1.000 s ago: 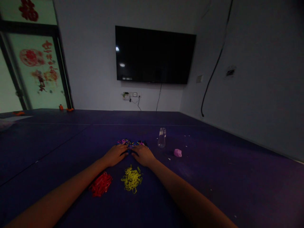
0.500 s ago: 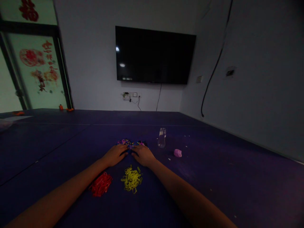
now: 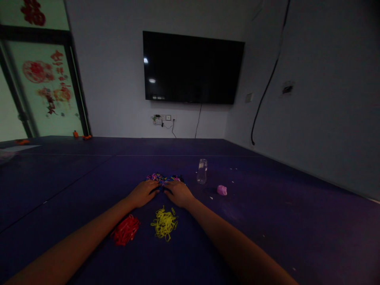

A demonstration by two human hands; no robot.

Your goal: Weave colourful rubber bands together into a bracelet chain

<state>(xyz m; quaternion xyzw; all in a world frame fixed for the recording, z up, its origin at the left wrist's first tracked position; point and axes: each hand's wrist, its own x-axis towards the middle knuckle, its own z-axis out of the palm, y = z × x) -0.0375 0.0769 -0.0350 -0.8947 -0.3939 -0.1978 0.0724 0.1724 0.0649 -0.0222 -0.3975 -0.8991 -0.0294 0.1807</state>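
Note:
Mixed-colour rubber bands [image 3: 160,178], blue, pink and dark, lie in a spread pile on the dark blue surface. My left hand [image 3: 145,193] touches the near left side of this pile, fingers stretched forward. Opposite it, my right hand [image 3: 178,193] rests at the pile's right side with its fingers also extended. The fingertips partly cover the bands, and no band is plainly gripped. Closer to me are a heap of red rubber bands [image 3: 126,230] beside my left forearm and a heap of yellow rubber bands [image 3: 164,224] between my forearms.
A clear bottle [image 3: 202,171] stands right of the mixed pile. Nearer, a crumpled pink item [image 3: 221,190] lies among small white scraps. Small orange objects [image 3: 76,134] sit by the door at far left. A television [image 3: 192,67] hangs on the back wall.
The camera view has shifted very slightly. Both hands stay at the mixed pile, and the heaps look the same.

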